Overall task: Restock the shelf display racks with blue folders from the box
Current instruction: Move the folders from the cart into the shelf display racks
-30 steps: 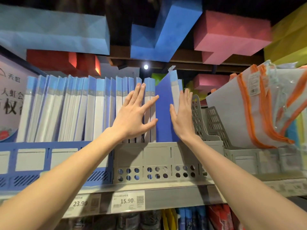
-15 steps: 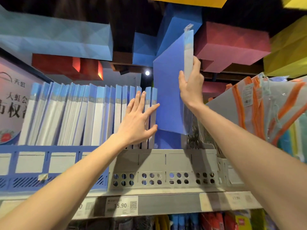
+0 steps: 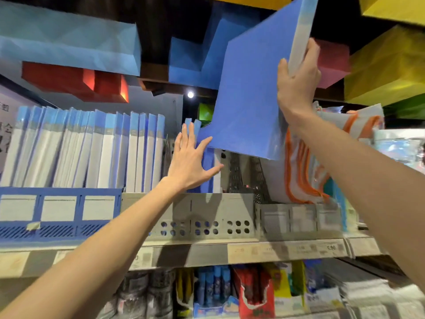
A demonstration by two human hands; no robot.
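My right hand (image 3: 297, 84) grips a blue folder (image 3: 250, 88) by its pale spine and holds it tilted, high above the grey display rack (image 3: 207, 210). My left hand (image 3: 190, 162) is spread flat with fingers apart against the blue folders (image 3: 208, 169) standing in that grey rack. To the left, a long row of blue-and-white folders (image 3: 87, 150) stands upright across the blue rack (image 3: 59, 212) and into the grey one. The box is not in view.
Orange-edged clear pouches (image 3: 305, 171) lean in a grey rack (image 3: 299, 217) to the right. Price labels run along the shelf edge (image 3: 253, 252). Packaged goods (image 3: 253, 293) fill the shelf below. Large coloured blocks (image 3: 69, 40) hang overhead.
My right hand has lifted the blue folder up out of the grey rack, higher and to the right. My left hand stays spread on the standing folders, now further right along the row.
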